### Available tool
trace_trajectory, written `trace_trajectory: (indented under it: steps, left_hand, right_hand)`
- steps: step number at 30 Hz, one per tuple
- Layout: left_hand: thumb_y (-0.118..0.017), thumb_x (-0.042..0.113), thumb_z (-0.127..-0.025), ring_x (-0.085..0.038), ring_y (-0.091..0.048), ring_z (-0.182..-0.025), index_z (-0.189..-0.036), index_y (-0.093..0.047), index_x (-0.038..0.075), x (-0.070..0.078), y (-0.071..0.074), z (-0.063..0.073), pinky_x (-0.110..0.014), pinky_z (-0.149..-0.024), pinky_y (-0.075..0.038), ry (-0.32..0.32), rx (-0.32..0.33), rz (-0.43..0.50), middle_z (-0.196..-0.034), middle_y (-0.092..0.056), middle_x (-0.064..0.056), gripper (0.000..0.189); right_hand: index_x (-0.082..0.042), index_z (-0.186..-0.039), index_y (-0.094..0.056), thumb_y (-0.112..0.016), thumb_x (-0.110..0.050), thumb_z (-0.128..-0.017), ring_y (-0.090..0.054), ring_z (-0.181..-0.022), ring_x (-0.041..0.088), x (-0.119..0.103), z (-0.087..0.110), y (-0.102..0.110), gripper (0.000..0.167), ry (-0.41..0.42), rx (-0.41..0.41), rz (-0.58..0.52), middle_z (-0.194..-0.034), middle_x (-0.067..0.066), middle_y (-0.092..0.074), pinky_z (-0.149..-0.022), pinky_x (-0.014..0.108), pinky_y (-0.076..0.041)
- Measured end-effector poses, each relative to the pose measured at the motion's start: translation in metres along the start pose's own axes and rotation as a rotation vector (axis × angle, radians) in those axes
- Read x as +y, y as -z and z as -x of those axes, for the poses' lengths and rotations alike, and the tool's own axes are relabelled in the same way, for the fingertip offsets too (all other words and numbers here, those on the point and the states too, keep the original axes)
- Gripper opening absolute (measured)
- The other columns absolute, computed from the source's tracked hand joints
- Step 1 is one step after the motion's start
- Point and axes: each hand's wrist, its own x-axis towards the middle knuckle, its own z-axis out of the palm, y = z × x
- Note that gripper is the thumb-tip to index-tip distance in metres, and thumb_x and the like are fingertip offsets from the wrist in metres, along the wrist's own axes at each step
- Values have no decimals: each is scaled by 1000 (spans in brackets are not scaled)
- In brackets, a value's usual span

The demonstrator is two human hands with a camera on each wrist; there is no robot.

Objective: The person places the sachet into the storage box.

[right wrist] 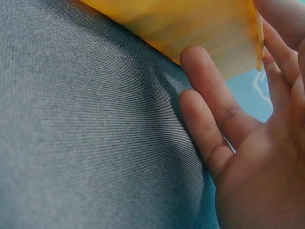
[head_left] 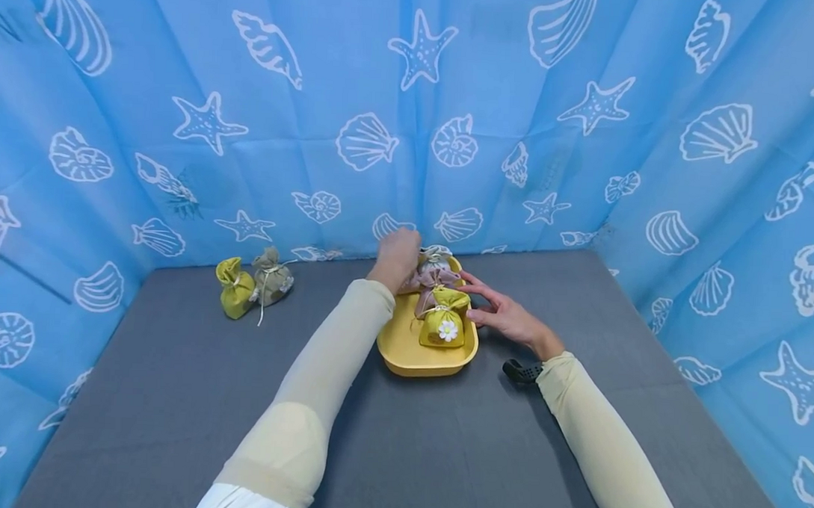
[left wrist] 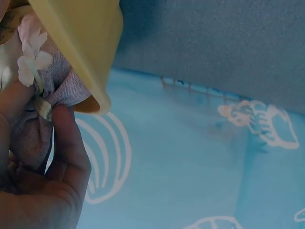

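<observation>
Round mauve cloth pouch (left wrist: 71,90), inside oblong yellow plastic tray (head_left: 403,351), should handle light and soft; best hold is its tied neck (left wrist: 44,109), which left hand (head_left: 399,255) pinches; right hand (head_left: 512,319) spreads loosely alongside.

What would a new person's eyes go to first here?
Probably the blue curtain behind the grey table, printed with white shells and starfish. Then the yellow tray on the table, holding a yellow pouch with a white flower, while the left hand pinches a mauve pouch near its far end.
</observation>
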Motion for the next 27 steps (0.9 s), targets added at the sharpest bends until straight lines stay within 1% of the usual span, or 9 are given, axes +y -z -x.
trace_trajectory:
  steps: [3, 6, 11, 14, 17, 20, 22, 24, 27]
  left_hand:
    - [-59, 24, -105, -24, -71, -103, -112, -71, 13, 0, 1, 0, -40, -85, -60, 28, 1, -7, -111, -74, -5, 18]
    - [-60, 26, -104, -24, -71, -105, -113, -71, 14, 0, 1, -1, -41, -87, -60, 43, 4, -12, -114, -74, -5, 18]
    - [-60, 19, -103, -23, -70, -105, -111, -71, 15, -2, -2, -2, -40, -86, -60, 56, -18, -13, -113, -73, -4, 14]
    - [-65, 12, -98, -22, -70, -101, -107, -71, 14, -6, -3, 1, -39, -83, -60, 35, -28, 2, -109, -74, -4, 11]
    - [-73, 8, -90, -23, -69, -99, -107, -69, 12, -11, -1, 5, -39, -82, -59, 2, -45, 75, -109, -72, -5, 18]
    - [-79, 7, -83, -23, -66, -102, -113, -66, 10, -17, 4, 10, -39, -86, -57, -3, -70, 231, -112, -70, -7, 33]
    - [-81, 9, -84, -25, -64, -104, -120, -64, 9, -22, 9, 13, -40, -88, -56, -2, -78, 341, -116, -68, -8, 40]
    - [-81, 11, -85, -26, -64, -107, -126, -62, 7, -26, 14, 15, -41, -89, -56, 1, -73, 419, -120, -67, -10, 45]
    - [-82, 19, -86, -27, -63, -108, -131, -61, 6, -34, 22, 16, -42, -90, -55, -3, -55, 454, -124, -65, -11, 52]
  right_hand:
    - [-23, -153, -44, -60, -26, -104, -39, -149, 43, -2, -2, 0, 51, -7, 2, 4, -174, -12, -3, -108, 50, -51]
    - [-24, -152, -45, -61, -26, -104, -40, -148, 43, -3, -3, -1, 51, -13, 9, 4, -173, -14, -4, -107, 50, -51]
    - [-24, -152, -45, -61, -26, -103, -40, -148, 43, -1, -5, -2, 52, -15, 1, -3, -173, -14, -3, -105, 48, -52]
    - [-23, -152, -45, -61, -25, -103, -37, -149, 43, 0, -6, -1, 52, -11, -10, 9, -174, -12, -3, -104, 47, -53]
    - [-23, -152, -45, -61, -25, -103, -36, -150, 43, 1, -6, -1, 51, -9, -13, 19, -174, -11, -3, -103, 46, -54]
    - [-23, -152, -45, -61, -26, -104, -36, -150, 43, 1, -5, 0, 51, -8, -10, 19, -173, -12, -3, -103, 46, -54]
    - [-22, -152, -45, -61, -25, -104, -37, -149, 43, 0, -4, 1, 51, -3, -9, 15, -173, -13, -3, -102, 44, -55]
    - [-20, -153, -45, -61, -25, -104, -37, -149, 43, 0, -3, 1, 52, 3, -10, 9, -174, -12, -2, -100, 41, -55]
    - [-19, -153, -44, -61, -24, -104, -36, -150, 43, 2, -2, 2, 53, 7, -10, 0, -174, -13, -2, -98, 35, -56]
